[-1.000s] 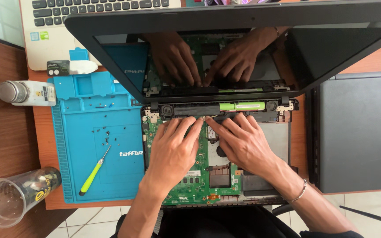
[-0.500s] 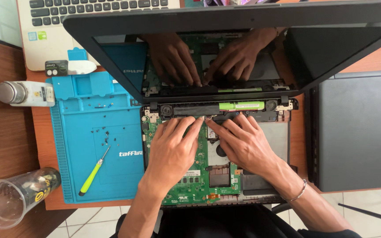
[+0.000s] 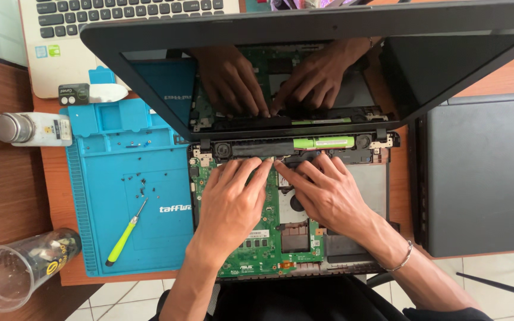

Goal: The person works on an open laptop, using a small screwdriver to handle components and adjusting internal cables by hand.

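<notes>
Both hands, left hand (image 3: 231,199) and right hand (image 3: 322,193), lie flat, fingers spread, holding nothing, on the opened laptop's green board (image 3: 257,246) at the bench's near edge. Pressing hard could crack it.

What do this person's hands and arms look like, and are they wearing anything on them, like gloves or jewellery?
Both hands are bare, with no gloves. The right hand has a thin silver-coloured bracelet around its wrist. The left hand shows no ring, watch or band. Both forearms are bare as far as the view reaches, and a dark garment shows at the bottom edge.
</notes>
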